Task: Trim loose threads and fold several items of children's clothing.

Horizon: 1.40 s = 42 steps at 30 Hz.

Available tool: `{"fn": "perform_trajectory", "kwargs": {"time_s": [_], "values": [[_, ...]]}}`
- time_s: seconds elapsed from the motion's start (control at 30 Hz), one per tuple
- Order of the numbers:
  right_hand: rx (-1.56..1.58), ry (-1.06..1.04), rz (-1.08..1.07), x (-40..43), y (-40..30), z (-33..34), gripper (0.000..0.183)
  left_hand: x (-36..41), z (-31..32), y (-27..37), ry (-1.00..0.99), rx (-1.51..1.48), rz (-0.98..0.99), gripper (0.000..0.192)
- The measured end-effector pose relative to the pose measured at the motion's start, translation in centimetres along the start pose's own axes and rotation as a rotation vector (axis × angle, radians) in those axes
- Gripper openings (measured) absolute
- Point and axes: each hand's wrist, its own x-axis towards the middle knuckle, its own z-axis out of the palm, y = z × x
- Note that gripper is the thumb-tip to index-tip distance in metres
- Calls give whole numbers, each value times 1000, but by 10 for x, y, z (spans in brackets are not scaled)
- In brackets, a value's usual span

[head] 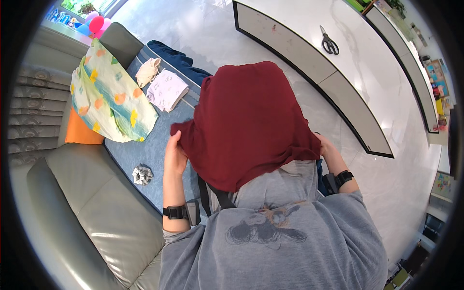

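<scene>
A dark red cloth garment (pixel 250 119) is spread over my lap, its near edge against my grey T-shirt. My left hand (pixel 175 156) grips its left corner, thumb on top. On the opposite side my right hand (pixel 323 145) holds the right edge; its fingers are partly hidden by the fabric. To the left, a grey checked scrunchie (pixel 142 175) lies on the blue sofa cover (pixel 166 127). Farther up are a folded lilac printed cloth (pixel 167 90) and a small cream cloth item (pixel 148 72) with a thin cord.
A floral fabric piece (pixel 112 96) partly covers an orange cushion (pixel 81 127) beside the grey leather sofa backrest (pixel 98 203). Black-handled scissors (pixel 329 43) lie on the white marble-patterned table (pixel 357 83) at right. Dark blue fabric (pixel 174 56) lies at the seat's far edge.
</scene>
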Motion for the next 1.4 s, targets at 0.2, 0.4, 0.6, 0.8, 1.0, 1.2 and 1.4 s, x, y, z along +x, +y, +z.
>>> {"fn": "perform_trajectory", "kwargs": {"time_s": [0.2,0.4,0.6,0.8,1.0,1.2,1.4], "values": [[77,131,-139,-46,-15,46,28,-46,81,6,-506,1259,653,22],[-174,262,-150,-81,-19,26,19,-38,66,-7,-555,1343,505,19],[-469,604,-1086,-127,-66,97,12,-42,64,-6,-308,1357,475,22],[-1521,-193,-1447,-149,-59,234,9,-41,55,-7,-449,1496,477,21],[-1286,-302,-1134,-146,-68,219,7,-39,39,11,-556,1253,343,10],[-1264,-143,-1025,-134,-103,237,5,13,37,28,-340,1101,537,11],[-1433,-209,-913,-49,-90,295,24,60,80,43,-279,1166,735,17]]}}
